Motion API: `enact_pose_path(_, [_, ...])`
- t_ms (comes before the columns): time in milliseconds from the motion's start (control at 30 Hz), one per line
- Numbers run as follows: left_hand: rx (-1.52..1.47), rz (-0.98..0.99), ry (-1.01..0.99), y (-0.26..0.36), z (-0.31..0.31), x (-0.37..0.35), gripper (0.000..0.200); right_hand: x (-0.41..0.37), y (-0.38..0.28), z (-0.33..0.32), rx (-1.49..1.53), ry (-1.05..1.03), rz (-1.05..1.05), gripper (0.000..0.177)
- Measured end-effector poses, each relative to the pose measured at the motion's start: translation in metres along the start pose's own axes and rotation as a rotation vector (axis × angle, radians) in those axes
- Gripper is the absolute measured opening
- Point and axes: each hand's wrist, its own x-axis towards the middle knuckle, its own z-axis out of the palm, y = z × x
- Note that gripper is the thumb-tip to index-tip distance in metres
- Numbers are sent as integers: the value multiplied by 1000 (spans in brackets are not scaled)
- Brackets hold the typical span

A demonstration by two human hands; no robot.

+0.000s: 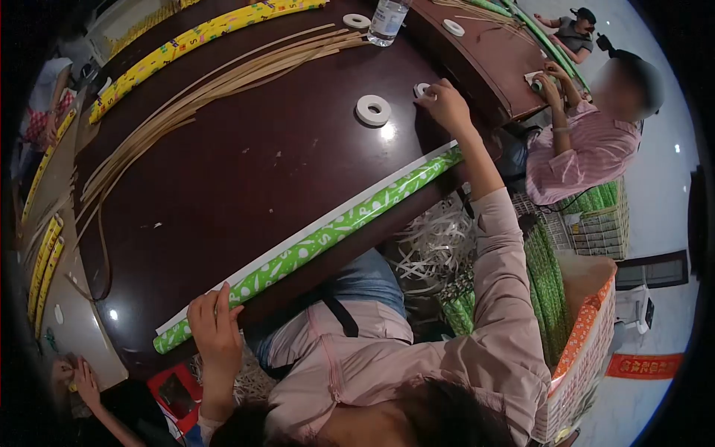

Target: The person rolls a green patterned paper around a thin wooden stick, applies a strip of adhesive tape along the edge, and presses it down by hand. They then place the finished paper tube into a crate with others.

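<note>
A long green roll (328, 237) with white patterns lies slantwise along the near edge of the dark table. A white strip runs the length of its far side. My left hand (214, 326) grips the roll close to its left end, fingers over the top. Beyond the roll's right end, my right hand (449, 112) has its fingers closed on a small white tape roll (422, 90), partly hidden by the fingers. Another white tape roll (373, 110) lies flat just left of that hand.
Thin wooden strips (216, 82) and a yellow patterned roll (186, 46) lie across the far table. A water bottle (387, 22) stands at the back. Shredded paper (439, 238) and a basket (577, 357) are at right. A co-worker in a striped shirt (581, 149) sits at right.
</note>
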Motion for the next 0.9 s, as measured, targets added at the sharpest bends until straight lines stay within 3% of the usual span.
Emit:
enact_pose_path(133, [58, 8, 43, 12, 4, 6, 46, 9, -8, 0, 13, 60, -71, 21])
enact_pose_path(200, [168, 25, 109, 16, 12, 3, 44, 7, -48, -7, 488, 24, -94, 23])
enact_pose_path(233, [201, -1, 132, 20, 14, 2, 43, -6, -97, -27, 850, -111, -122, 23])
enact_pose_path(333, [237, -35, 173, 25, 19, 0, 37, -54, -217, -50, 1449, -774, -218, 21])
enact_pose_path(400, [210, -16, 209, 21, 20, 1, 34, -83, -275, -41, 1433, -1118, -273, 22])
enact_pose_path(500, [188, -36, 222, 23, 18, 3, 33, -103, -332, -20, 1445, -1307, -285, 20])
enact_pose_path(567, [189, -32, 198, 21, 19, -1, 32, -107, -354, -1, 1495, -1323, -303, 20])
enact_pose_path(667, [160, -8, 273, 17, 26, -3, 33, -101, -371, -1, 1276, -1391, -325, 20])
enact_pose_path(800, [86, -25, 281, 13, 27, -5, 43, -108, -366, 20, 1449, -1448, -248, 22])
enact_pose_path(867, [81, -18, 241, 7, 18, -7, 41, -113, -364, 21, 1493, -1282, -378, 23])
enact_pose_path(900, [-5, -4, 257, 5, 17, -10, 39, -114, -363, 18, 1537, -1372, -299, 19])
